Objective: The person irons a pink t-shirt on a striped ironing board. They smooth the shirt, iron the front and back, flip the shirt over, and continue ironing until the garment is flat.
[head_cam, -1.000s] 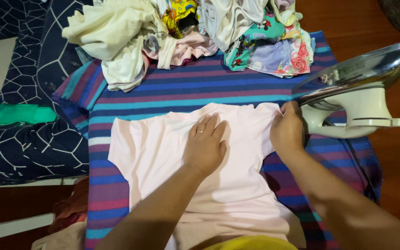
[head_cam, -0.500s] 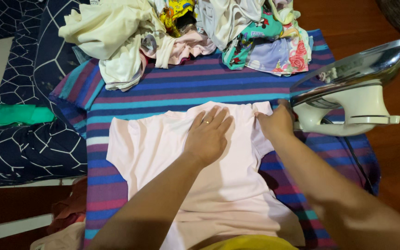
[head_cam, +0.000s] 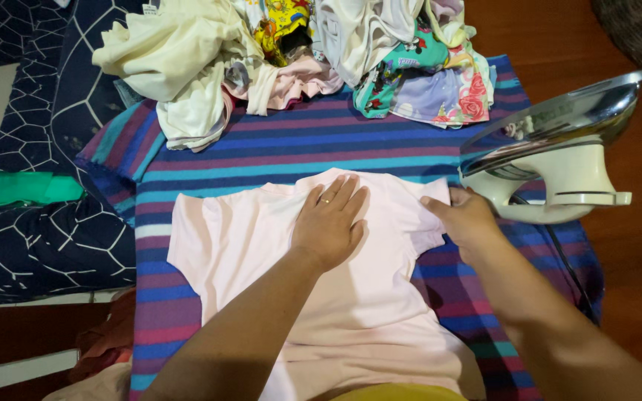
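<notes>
A pale pink shirt (head_cam: 247, 245) lies spread flat on a striped blue, purple and teal cloth (head_cam: 321, 145). My left hand (head_cam: 330, 221) rests flat on the shirt's upper middle, fingers apart, a ring on one finger. At the shirt's right sleeve, my right hand (head_cam: 462, 217) touches or pinches the fabric edge; the grip itself is hard to make out. An iron (head_cam: 559, 160) with a shiny soleplate and cream body stands on its heel just right of my right hand.
A heap of mixed clothes (head_cam: 299, 52) covers the far end of the striped cloth. A green folded garment (head_cam: 20, 188) lies on dark blue patterned bedding (head_cam: 31, 245) at left. Brown wooden floor (head_cam: 633, 260) shows at right, with the iron's cord (head_cam: 570, 267) trailing down.
My right hand has slid from the shirt's collar area outward to the right sleeve edge. My left hand has stayed flat on the shirt, shifting slightly.
</notes>
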